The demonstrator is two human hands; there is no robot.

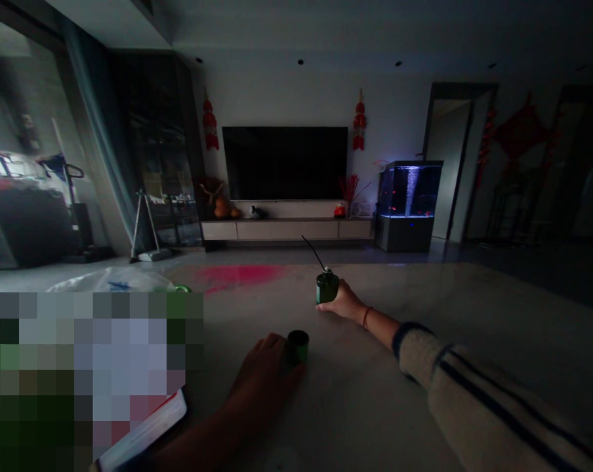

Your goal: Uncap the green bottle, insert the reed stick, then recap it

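Note:
My right hand (pixel 348 301) is stretched forward and closed round a small dark green reed diffuser bottle (pixel 327 289). The bottle has a pale label, and a single thin black stick (pixel 313 252) leans out of its neck to the left. Nearer to me, my left hand (pixel 269 367) is closed round a short dark green cylinder (pixel 298 347) with a dark round top; whether that top is hollow is too dark to tell. The cylinder stands upright at the tabletop (pixel 365 380). Fingers behind both objects are partly hidden.
A clear plastic bag (pixel 114 278) lies at the table's left side. Below it, a pixelated patch hides most things, with a white flat-edged object (pixel 153 426) sticking out. Beyond the table stand a TV cabinet (pixel 286 229) and a lit fish tank (pixel 409 190).

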